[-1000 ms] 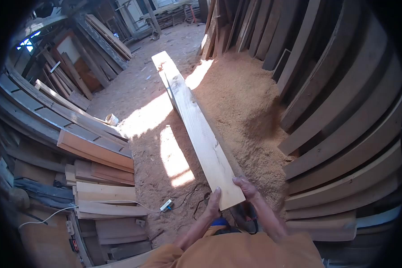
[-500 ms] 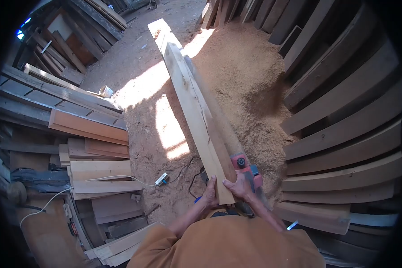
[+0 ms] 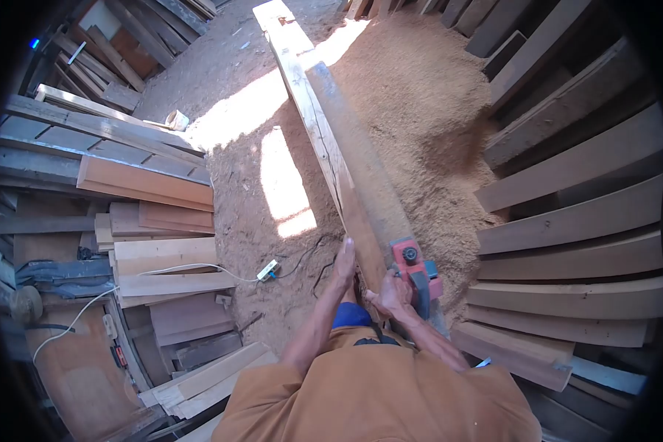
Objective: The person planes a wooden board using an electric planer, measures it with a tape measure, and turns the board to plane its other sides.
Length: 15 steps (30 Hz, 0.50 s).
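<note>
A long pale timber [image 3: 318, 125], cracked along its length, stretches away from the body, resting beside a dusty board [image 3: 357, 136]. My left hand [image 3: 345, 261] is at the timber's left side near its close end, fingers extended and flat. My right hand [image 3: 392, 295] is wrapped on the timber's near end from the right, thumb pointing left. Just right of that hand, a red electric planer [image 3: 412, 265] sits on the dusty board.
Sawdust [image 3: 427, 110] is heaped on the right, before leaning planks [image 3: 574, 232]. Stacked boards [image 3: 166, 258] lie on the left. A white power socket [image 3: 268, 270] with a cable is on the ground. A small bucket [image 3: 177, 120] stands farther off.
The timber has been turned onto another face and set down beside the dusty board. My left hand has let go of its end and its fingers have straightened. The planer has come into view.
</note>
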Available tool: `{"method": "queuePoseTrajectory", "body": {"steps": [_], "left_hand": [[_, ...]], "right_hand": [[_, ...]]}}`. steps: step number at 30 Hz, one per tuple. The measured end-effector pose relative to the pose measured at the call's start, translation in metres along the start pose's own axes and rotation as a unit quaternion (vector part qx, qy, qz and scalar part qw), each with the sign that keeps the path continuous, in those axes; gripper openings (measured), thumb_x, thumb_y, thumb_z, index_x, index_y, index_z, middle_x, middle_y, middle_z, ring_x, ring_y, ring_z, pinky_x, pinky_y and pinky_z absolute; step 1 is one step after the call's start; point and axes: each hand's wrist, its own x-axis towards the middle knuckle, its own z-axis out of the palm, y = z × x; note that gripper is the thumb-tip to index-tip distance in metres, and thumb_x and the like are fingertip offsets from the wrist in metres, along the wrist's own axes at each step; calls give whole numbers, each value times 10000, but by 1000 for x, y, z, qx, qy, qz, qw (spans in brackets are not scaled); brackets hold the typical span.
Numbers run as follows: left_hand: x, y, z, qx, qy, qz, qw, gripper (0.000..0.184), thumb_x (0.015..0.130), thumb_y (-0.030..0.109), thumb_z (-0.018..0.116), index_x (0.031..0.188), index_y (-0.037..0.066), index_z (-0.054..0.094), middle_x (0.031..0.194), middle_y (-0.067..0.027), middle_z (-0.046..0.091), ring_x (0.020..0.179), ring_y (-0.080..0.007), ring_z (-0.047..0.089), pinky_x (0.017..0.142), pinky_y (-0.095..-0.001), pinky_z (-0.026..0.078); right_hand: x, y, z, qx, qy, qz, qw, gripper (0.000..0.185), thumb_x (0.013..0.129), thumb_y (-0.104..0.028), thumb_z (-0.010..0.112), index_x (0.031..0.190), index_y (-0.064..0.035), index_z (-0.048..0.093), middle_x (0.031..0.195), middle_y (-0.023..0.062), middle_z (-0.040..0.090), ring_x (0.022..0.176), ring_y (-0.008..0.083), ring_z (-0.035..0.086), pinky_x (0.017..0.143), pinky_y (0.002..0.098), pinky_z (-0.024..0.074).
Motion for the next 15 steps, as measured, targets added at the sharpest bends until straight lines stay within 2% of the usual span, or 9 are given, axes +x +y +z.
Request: {"method": "queuePoseTrajectory", "body": {"steps": [2, 4, 7, 8, 11, 15], "left_hand": [[49, 15, -16, 101, 65, 48, 992, 531, 1111, 342, 385, 1479, -32, 464, 1426, -148, 590, 1327, -252, 543, 1134, -342, 391], [54, 79, 7, 213, 123, 95, 965, 443, 1085, 340, 489, 1365, 6, 571, 1282, -155, 664, 1141, -209, 646, 973, -351, 521], [70, 103, 2, 350, 173, 45, 920, 403, 1040, 313, 576, 1294, 0, 609, 1157, -165, 717, 1029, -206, 691, 880, -365, 560], [71, 106, 1, 354, 175, 52, 917, 382, 1020, 318, 602, 1213, -9, 648, 1021, -160, 744, 911, -223, 710, 808, -378, 575], [84, 92, -15, 353, 159, 75, 919, 339, 1023, 300, 591, 1147, -2, 682, 974, -141, 744, 870, -217, 701, 806, -371, 563], [76, 102, -5, 391, 180, 108, 896, 296, 993, 277, 601, 1053, 8, 707, 971, -201, 734, 914, -313, 720, 838, -414, 547]], "right_hand": [[2, 1, 5, -12, 0, -12, 1000, 829, 739, -488, 817, 1195, 126, 496, 1000, 311, 706, 952, 431, 720, 848, 493, 576], [5, 2, 5, -29, -9, -11, 999, 828, 739, -486, 825, 1189, 122, 488, 997, 293, 718, 956, 413, 730, 844, 482, 587], [3, -4, -3, -49, -6, -22, 999, 819, 740, -486, 831, 1160, 127, 488, 960, 284, 720, 921, 415, 735, 809, 483, 595], [4, -4, -2, -52, -1, -27, 998, 813, 739, -484, 833, 1150, 127, 488, 948, 282, 719, 912, 415, 736, 800, 484, 596], [3, -5, -3, -58, 10, -43, 997, 794, 736, -479, 839, 1120, 124, 493, 919, 276, 718, 889, 416, 737, 780, 485, 599], [4, 1, 3, -46, 30, -79, 995, 782, 746, -506, 806, 1090, 130, 509, 873, 281, 713, 843, 420, 736, 743, 492, 594]]}}
